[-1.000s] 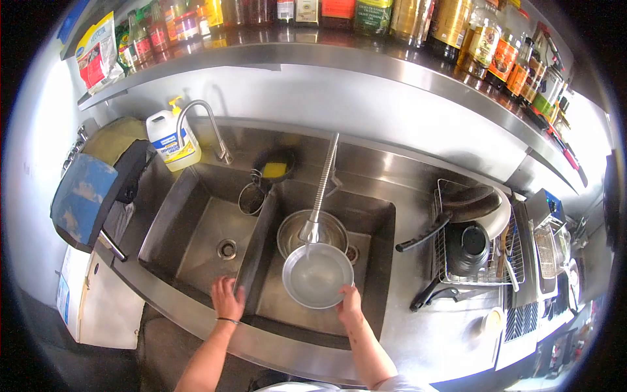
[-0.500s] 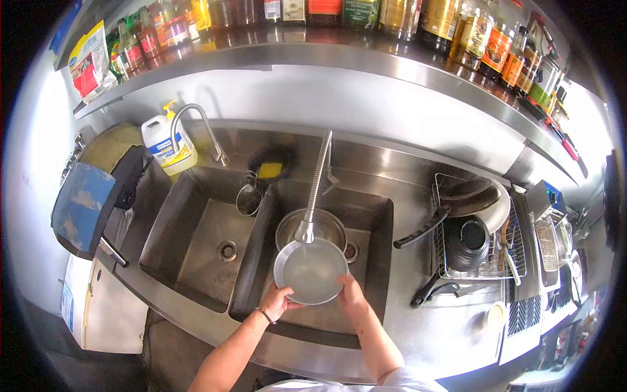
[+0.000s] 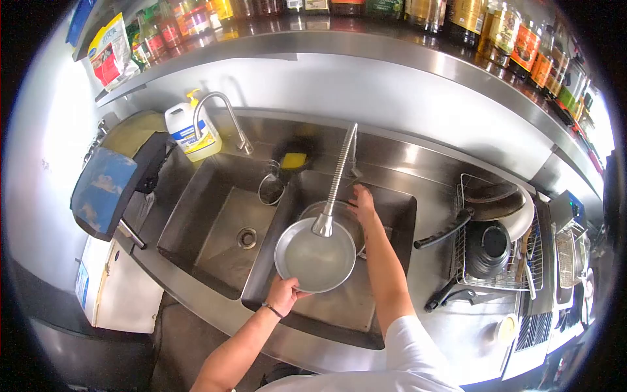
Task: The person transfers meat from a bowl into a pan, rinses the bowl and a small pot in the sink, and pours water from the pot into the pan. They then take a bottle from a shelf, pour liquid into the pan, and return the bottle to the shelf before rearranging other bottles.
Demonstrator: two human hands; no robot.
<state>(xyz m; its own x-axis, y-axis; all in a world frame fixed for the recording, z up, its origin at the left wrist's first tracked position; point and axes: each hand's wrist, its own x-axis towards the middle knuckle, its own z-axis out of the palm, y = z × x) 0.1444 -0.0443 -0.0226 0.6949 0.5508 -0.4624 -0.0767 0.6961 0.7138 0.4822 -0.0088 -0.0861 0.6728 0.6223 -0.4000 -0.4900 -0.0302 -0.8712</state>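
Note:
My left hand [image 3: 283, 296] is closed on the near rim of a round metal bowl [image 3: 316, 260], held level over the right sink basin [image 3: 339, 307]. Cloudy liquid appears to lie in the bowl. Above its far edge hangs the nozzle of a spring-hose tap [image 3: 324, 225]. My right hand [image 3: 362, 200] is off the bowl, stretched out with fingers apart just below the tap's lever [image 3: 354, 174]; contact cannot be made out. A second metal bowl [image 3: 358, 225] sits behind, partly hidden by the held bowl and my right arm.
A strainer [image 3: 270, 189] and yellow sponge [image 3: 294, 161] sit by the basin divider. The left basin [image 3: 222, 242] has its own curved tap [image 3: 228, 108] and a soap jug [image 3: 193, 134]. On the right, a dish rack [image 3: 532, 277] holds pans, one handle [image 3: 444, 230] jutting toward the sink.
My right hand has let go of the bowl and reached forward toward the tap lever. The left hand alone keeps the bowl under the nozzle. The whole view has shifted slightly.

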